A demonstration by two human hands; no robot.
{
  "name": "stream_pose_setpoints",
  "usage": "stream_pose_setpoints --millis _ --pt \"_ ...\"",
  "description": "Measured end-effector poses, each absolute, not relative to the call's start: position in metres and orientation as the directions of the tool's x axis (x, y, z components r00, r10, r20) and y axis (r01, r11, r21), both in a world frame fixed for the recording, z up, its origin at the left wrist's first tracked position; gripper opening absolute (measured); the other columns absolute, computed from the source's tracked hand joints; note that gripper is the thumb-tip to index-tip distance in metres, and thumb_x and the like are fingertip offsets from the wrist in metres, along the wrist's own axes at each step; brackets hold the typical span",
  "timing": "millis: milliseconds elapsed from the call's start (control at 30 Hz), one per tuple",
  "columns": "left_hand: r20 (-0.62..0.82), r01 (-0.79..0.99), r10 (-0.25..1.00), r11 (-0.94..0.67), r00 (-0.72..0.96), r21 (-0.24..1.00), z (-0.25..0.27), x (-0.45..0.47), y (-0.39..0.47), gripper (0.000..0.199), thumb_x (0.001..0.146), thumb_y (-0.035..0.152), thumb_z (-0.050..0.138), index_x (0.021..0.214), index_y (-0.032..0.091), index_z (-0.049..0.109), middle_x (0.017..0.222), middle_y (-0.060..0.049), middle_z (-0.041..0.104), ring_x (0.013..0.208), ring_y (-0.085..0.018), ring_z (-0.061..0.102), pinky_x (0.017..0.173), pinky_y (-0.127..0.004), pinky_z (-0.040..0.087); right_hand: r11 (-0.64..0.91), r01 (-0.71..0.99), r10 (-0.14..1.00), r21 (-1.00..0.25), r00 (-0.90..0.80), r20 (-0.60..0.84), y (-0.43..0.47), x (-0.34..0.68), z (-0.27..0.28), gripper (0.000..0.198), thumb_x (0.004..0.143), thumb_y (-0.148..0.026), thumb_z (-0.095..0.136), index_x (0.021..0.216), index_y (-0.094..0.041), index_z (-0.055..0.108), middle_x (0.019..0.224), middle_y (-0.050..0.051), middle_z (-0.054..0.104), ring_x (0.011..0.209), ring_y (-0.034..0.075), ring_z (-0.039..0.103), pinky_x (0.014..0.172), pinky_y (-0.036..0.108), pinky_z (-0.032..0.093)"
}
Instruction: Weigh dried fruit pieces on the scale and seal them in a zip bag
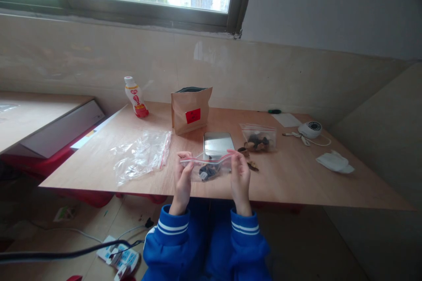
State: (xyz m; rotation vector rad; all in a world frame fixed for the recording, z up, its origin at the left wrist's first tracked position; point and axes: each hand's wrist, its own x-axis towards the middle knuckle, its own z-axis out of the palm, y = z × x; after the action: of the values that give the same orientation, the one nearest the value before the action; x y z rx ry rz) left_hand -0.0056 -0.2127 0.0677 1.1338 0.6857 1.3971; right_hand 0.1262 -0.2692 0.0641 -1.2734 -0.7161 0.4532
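Observation:
Between my two hands hangs a clear zip bag (216,171) with a red strip along its mouth and dark, dried-looking pieces inside. My left hand (183,180) pinches its left top corner, thumb toward me. The right top corner is gripped by my right hand (240,179). Just behind the bag lies a flat silver-topped scale-like device (217,141), its near part hidden. Loose brown dried pieces (252,165) lie beside my right hand. Behind them rests a second zip bag (259,137) holding similar dark pieces.
A brown paper pouch (191,112) with a red label stands at the back, its top open. Left of it are a bottle (136,98) and empty clear bags (141,153). To the right sit a white dome camera (310,129) with cables and a white tissue (335,162).

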Motion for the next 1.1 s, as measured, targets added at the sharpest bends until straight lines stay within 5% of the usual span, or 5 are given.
stream_pose_setpoints --millis 300,1100 --pt "0.221 -0.439 0.969 -0.150 0.115 0.886 0.074 -0.009 -0.210 0.024 0.077 0.039 0.065 0.086 0.021 0.053 0.080 0.001 0.055 0.069 -0.011 0.057 0.067 -0.024 0.048 0.264 0.061 0.693 -0.963 0.682 0.233 -0.269 0.129 0.058 0.029 0.084 -0.046 0.065 0.095 -0.020 0.071 0.087 0.004 0.074 0.074 0.018 0.066 0.073 0.031 0.053" --pt "0.290 -0.151 0.953 -0.275 0.089 0.950 0.072 -0.023 -0.199 0.025 0.083 0.043 0.065 0.083 0.018 0.059 0.070 -0.001 0.069 0.071 -0.016 0.068 0.073 -0.028 0.051 0.226 0.290 0.590 -0.930 0.719 0.368 -0.277 0.133 0.066 0.028 0.084 -0.045 0.063 0.084 -0.017 0.067 0.081 0.006 0.075 0.079 0.021 0.071 0.072 0.031 0.056"
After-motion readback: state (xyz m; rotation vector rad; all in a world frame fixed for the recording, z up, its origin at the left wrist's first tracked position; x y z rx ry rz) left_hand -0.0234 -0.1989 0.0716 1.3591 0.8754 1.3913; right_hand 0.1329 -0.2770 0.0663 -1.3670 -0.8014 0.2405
